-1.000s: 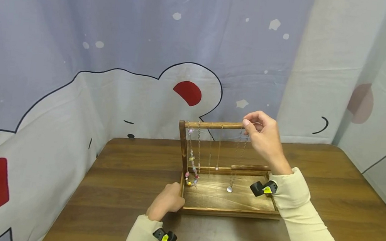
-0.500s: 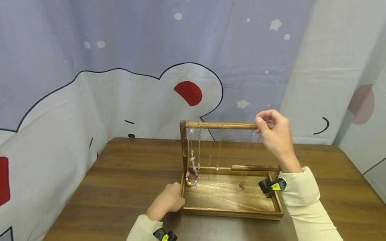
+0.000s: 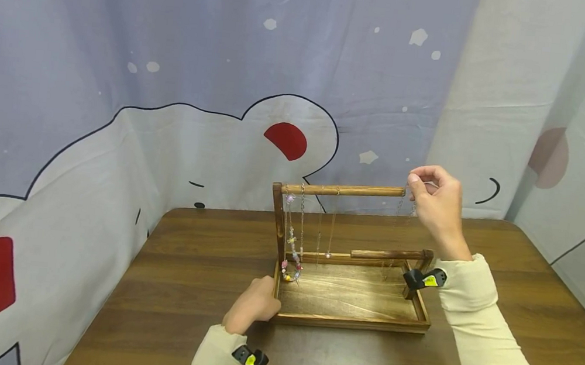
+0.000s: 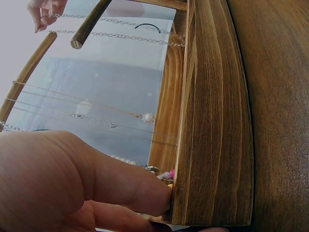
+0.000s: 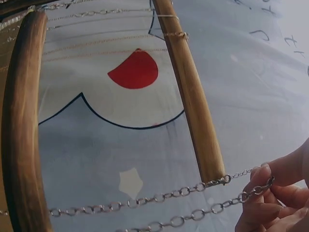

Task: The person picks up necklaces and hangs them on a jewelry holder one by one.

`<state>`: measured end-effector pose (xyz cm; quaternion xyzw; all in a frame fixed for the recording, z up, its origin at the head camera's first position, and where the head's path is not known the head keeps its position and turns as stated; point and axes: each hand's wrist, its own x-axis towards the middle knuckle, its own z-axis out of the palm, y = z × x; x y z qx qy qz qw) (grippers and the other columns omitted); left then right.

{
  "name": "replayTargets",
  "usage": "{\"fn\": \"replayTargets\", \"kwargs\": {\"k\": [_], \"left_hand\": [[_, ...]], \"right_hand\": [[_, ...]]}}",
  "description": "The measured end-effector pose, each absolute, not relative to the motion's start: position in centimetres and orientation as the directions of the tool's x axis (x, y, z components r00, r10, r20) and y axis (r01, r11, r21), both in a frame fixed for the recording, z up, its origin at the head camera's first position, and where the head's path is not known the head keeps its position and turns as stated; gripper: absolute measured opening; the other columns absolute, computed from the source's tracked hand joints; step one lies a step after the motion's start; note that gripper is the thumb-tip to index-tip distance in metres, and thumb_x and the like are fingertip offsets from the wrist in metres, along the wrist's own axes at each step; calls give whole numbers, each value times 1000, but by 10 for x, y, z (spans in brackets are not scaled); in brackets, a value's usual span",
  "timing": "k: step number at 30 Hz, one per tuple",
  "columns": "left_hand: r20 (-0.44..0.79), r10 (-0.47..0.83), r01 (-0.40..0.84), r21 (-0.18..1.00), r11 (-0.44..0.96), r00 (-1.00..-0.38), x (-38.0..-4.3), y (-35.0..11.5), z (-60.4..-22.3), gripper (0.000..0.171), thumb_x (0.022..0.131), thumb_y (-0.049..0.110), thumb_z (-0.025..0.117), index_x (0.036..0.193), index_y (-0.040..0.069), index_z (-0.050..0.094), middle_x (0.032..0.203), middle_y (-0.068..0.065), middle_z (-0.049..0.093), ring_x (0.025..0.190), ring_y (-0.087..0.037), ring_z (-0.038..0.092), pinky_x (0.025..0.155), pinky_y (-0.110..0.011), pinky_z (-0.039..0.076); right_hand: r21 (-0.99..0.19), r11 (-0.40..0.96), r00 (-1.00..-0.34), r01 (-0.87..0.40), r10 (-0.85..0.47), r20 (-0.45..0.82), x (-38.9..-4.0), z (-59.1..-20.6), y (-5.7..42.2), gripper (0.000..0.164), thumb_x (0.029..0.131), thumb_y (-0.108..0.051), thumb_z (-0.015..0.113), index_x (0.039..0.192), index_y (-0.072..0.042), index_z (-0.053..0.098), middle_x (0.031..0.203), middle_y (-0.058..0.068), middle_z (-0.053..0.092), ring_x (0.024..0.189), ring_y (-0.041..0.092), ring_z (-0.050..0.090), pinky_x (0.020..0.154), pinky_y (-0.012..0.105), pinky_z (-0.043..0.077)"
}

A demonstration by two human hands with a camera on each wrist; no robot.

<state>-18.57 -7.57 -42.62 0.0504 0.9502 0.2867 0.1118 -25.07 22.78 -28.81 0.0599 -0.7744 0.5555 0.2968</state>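
A wooden necklace stand (image 3: pixel 345 189) has a top bar with a free right end and a shallow tray (image 3: pixel 347 323) below. My left hand (image 3: pixel 253 305) grips the tray's front left corner, its thumb (image 4: pixel 145 191) against the wall. At the free end of the bar, my right hand (image 3: pixel 438 205) pinches a silver chain necklace (image 5: pixel 178 192) between thumb and fingers. One strand of the chain meets the bar's tip in the right wrist view; its lower part hangs over the tray. Toward the bar's left hang a colourful beaded necklace (image 3: pixel 292 259) and several thin chains, one with a pearl pendant (image 4: pixel 148 117).
A shorter lower bar (image 3: pixel 386 254) runs along the tray's back from a right-hand post, close by the right wrist's black camera (image 3: pixel 423 278). The stand rests on a brown wooden table (image 3: pixel 184 266). A printed curtain (image 3: pixel 168 153) hangs behind it.
My right hand has slid rightward along the top bar to its free end, taking the silver chain necklace along. The left hand keeps its grip on the tray corner.
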Motion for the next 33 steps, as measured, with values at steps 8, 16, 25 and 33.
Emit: {"fn": "replayTargets", "kwargs": {"k": [8,16,25,33], "left_hand": [[-195,160,23,562,827,-968,-186,-76,-427,6,69,-2,51,74,-1,52,67,-11,49,53,-21,46,43,-30,36],[-209,160,14,564,826,-965,-186,-76,-426,7,70,-3,50,77,-2,52,69,-13,50,54,-22,46,44,-30,37],[-191,166,30,566,824,-967,-185,-77,-427,7,67,-3,50,73,-1,52,67,-12,49,53,-21,45,43,-29,36],[-183,174,42,561,826,-968,-187,-77,-425,5,67,-2,50,72,0,52,62,-10,52,48,-20,49,43,-29,39]], "right_hand": [[-822,409,-806,-396,274,525,-256,-289,233,16,88,-8,55,96,5,59,80,-3,56,58,-1,57,53,16,49],[-816,445,-835,-370,225,502,-261,-288,229,17,89,-10,55,98,4,59,88,9,56,59,0,56,52,16,48],[-727,564,-811,-390,163,562,-261,-288,222,15,89,-10,54,97,2,60,90,14,60,63,6,58,48,16,42],[-677,622,-799,-393,133,587,-260,-288,213,13,89,-11,55,96,-1,61,86,13,63,56,5,53,49,19,39]]}}
